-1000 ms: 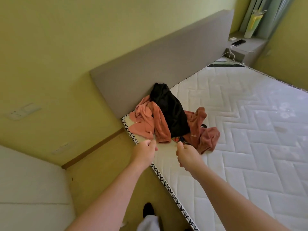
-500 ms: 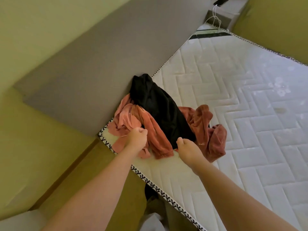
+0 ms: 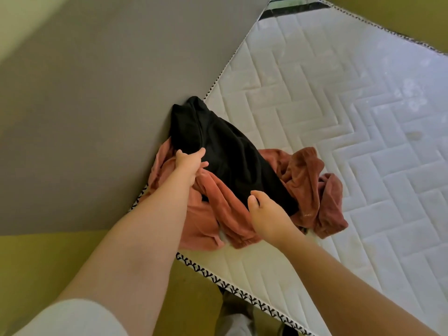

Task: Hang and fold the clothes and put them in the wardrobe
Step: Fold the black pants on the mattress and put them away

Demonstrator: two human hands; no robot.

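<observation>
Three garments are lying heaped at the corner of the white quilted mattress (image 3: 363,146), right against the grey headboard (image 3: 97,105). The black garment (image 3: 225,151) is draping across the top, with a pink garment (image 3: 208,214) spreading under it toward the mattress edge and a rust-red garment (image 3: 312,187) bunching on its far side. The left hand (image 3: 189,163) is gripping the black garment's left edge, thumb on top and fingers curling round the fold. Half a second ago it was closing as a fist lower down over the pink cloth, so it has been moving up onto the black one. The right hand (image 3: 269,214) is staying at the black garment's near end, now curling its fingers into the cloth with the thumb lying on it. Both forearms are reaching further over the mattress than before, and the heap itself is sitting where it was.
</observation>
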